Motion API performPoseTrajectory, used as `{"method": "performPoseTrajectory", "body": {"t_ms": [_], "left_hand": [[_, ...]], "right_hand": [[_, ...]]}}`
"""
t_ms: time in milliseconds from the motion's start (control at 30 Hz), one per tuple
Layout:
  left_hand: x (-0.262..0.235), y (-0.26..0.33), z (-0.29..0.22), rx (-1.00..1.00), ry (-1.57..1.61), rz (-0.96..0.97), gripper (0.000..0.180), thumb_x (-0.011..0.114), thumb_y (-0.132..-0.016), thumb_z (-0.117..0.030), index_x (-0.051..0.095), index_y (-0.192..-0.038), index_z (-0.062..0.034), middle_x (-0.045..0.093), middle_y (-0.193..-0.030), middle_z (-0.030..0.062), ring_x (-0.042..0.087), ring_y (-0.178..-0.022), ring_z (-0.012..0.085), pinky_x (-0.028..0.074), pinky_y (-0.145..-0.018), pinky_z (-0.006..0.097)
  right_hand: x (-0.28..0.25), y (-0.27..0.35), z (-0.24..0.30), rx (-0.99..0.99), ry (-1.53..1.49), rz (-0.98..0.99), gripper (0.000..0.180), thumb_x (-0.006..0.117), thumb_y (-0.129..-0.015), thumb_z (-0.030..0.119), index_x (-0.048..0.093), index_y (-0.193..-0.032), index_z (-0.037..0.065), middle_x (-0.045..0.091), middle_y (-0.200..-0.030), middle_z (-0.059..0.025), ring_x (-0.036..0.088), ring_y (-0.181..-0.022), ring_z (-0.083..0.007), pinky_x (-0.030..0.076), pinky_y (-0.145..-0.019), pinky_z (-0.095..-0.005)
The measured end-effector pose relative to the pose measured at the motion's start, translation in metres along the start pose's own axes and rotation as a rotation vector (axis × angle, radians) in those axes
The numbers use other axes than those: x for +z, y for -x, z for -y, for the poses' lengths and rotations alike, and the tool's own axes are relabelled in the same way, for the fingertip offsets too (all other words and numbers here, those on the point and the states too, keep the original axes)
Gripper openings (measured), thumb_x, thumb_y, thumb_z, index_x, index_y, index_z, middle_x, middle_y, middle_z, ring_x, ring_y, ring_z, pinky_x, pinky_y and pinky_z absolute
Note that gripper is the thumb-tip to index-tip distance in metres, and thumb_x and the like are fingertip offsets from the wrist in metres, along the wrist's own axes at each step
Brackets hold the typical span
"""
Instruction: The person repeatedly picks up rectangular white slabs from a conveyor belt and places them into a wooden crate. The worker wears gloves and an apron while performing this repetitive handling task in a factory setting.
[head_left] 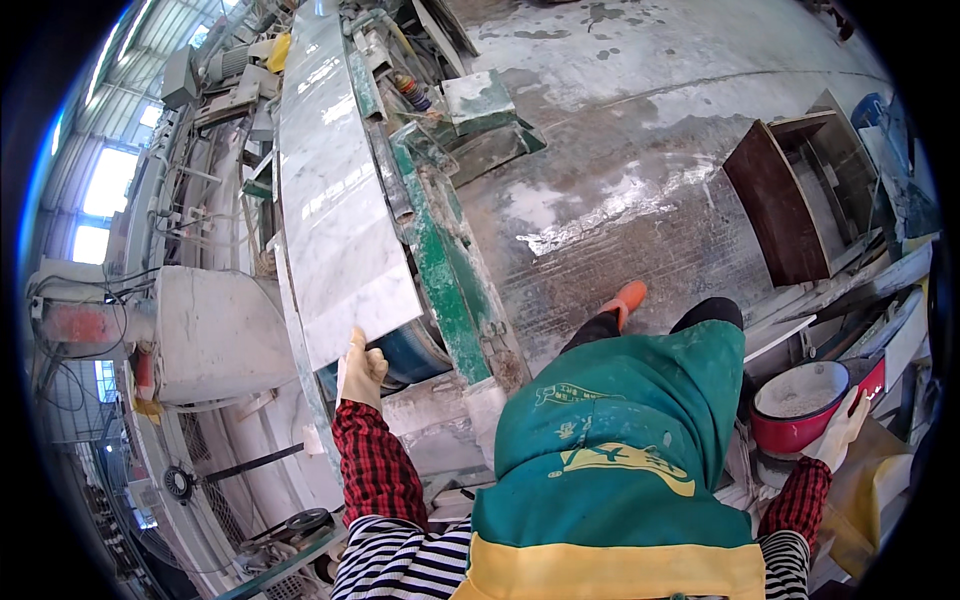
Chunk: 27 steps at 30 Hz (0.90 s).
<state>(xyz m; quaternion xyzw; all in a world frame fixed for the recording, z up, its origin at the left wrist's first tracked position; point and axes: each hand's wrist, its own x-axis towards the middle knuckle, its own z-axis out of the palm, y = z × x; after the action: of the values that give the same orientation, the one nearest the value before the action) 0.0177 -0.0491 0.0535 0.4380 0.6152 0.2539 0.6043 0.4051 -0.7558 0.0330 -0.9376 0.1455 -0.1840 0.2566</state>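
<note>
head view, looking down: the left hand (360, 368), in a pale glove, is closed on the near end of a long white marble slab (335, 200), fingers wrapped over the slab's lower edge. the slab lies flat and runs away from the person along the machine bed, its near corner just above the hand and its far end close to the picture's top rim. a green steel rail (440, 270) runs along the slab's right long edge, just beside it; a grey motor housing (215, 335) stands off the slab's left edge, near the hand. the right hand (840, 430), also gloved, hangs at the person's right side with fingers loosely extended and apart, resting against or just beside the rim of a red basin (800, 405); contact cannot be confirmed. the basin is round, open at the top, and holds a pale grey-white content whose kind cannot be told; its inner wall is light coloured. a brown open-fronted cabinet (790, 195) stands further right on the floor, its interior dim and contents not legible. a green apron (620, 440) covers the person's front, with red checked sleeves at both arms, and an orange boot (628, 298) stands on the floor ahead. open room: the wet concrete floor (620, 180) between rail and cabinet is a wide bare span. the right side around the basin is crowded with boards and clutter.
</note>
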Motion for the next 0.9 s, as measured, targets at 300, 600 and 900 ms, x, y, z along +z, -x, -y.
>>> {"method": "performPoseTrajectory", "body": {"t_ms": [300, 600, 900], "left_hand": [[-0.030, -0.029, -0.013, -0.066, -0.379, 0.161, 0.051, 0.051, -0.106, -0.044, 0.062, -0.138, -0.0059, 0.041, -0.068, -0.0030, 0.038, -0.053, 0.0096, 0.032, -0.050, 0.027], [0.016, -0.018, -0.048, 0.255, -0.803, 0.100, 0.051, 0.052, -0.106, -0.046, 0.062, -0.084, -0.0005, 0.053, -0.053, 0.0071, 0.047, -0.040, 0.0155, 0.035, -0.039, 0.031], [0.190, -0.036, -0.026, 1.111, -0.964, 0.461, 0.033, 0.066, -0.097, -0.015, 0.064, -0.125, 0.0032, 0.065, -0.130, 0.0242, 0.061, -0.121, 0.0350, 0.046, -0.106, 0.041]], "right_hand": [[0.016, -0.018, -0.083, -0.083, 0.142, -0.004, 0.059, 0.051, -0.108, 0.042, 0.047, -0.151, 0.003, 0.041, -0.160, -0.0224, 0.038, -0.149, -0.0328, 0.027, -0.124, -0.0370], [-0.023, 0.023, 0.052, -0.109, 0.302, -0.096, 0.041, 0.055, -0.105, 0.033, 0.063, -0.129, 0.000, 0.063, -0.137, -0.0224, 0.064, -0.121, -0.0385, 0.048, -0.104, -0.0453], [-0.002, 0.008, 0.004, -0.280, 0.271, -0.385, 0.034, 0.072, -0.091, 0.020, 0.069, -0.115, -0.004, 0.066, -0.121, -0.0299, 0.063, -0.116, -0.0451, 0.049, -0.104, -0.0488]]}}
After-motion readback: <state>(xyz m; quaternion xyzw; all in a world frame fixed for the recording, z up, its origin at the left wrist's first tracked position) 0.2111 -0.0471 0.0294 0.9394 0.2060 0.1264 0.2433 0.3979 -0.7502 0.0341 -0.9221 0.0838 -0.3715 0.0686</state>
